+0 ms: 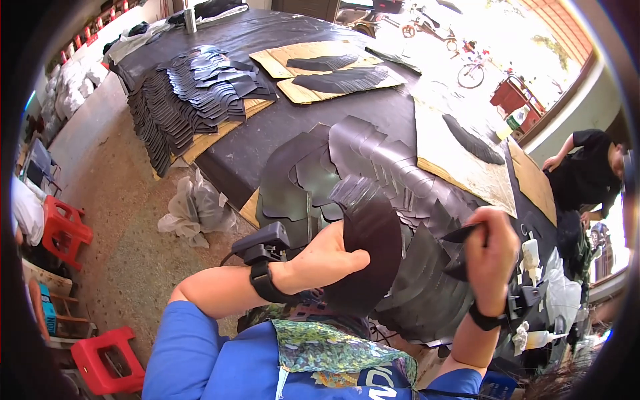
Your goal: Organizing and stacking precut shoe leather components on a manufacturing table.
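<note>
My left hand [328, 259] is closed on a stack of dark leather pieces [375, 250], its thumb pressed across the front. The stack is held tilted, and its overlapping upper edges show as fine lines. To the right, my raised right hand [492, 257] is closed on a small dark leather piece [457, 269], which sticks out on its left side in two pointed parts. The fingers hide the rest of that piece. Beneath and beyond both hands, larger dark leather panels [283, 183] lie overlapping on the table.
Rows of dark strips [200, 100] cover cardboard at the table's far left. Curved strip fans [340, 81] lie on cardboard farther back. A glue bottle [537, 340] stands near right, by a plastic bag [562, 293]. Another person [587, 170] works at the right. Red stools [110, 363] stand left.
</note>
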`<state>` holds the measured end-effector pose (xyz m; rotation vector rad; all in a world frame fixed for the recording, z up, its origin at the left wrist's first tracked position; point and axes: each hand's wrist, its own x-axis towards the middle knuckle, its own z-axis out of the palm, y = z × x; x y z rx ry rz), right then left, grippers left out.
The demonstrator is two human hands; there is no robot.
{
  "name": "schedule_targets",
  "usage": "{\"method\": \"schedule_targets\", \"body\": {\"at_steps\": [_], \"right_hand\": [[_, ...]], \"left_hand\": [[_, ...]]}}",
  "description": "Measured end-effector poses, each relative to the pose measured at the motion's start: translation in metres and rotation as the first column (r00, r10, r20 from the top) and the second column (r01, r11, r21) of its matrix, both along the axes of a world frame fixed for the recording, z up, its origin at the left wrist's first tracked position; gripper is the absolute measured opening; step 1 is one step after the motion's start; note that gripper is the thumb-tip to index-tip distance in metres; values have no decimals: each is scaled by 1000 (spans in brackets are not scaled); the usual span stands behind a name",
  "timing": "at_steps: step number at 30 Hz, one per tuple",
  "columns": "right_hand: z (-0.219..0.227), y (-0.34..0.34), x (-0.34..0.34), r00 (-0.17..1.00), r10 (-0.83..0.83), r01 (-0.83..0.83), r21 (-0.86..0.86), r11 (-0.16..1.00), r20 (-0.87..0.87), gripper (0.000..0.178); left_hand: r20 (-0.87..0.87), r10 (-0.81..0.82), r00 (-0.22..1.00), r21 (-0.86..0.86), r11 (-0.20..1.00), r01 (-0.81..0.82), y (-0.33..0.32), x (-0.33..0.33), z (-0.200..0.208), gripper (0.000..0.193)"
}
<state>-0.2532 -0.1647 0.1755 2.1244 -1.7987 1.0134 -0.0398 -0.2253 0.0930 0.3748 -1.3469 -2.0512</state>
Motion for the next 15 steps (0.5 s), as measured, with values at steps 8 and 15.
{"method": "schedule_targets", "body": {"at_steps": [8,15], "right_hand": [[10,-39,-83,887,66,-131,111,985,458,11],[-70,-110,-87,914,66,-300,557,775,399,13]], "left_hand": [[51,-59,997,0,998,59,-11,12,-2,49],[177,-31,984,-129,990,54,-15,21,-1,45]]}}
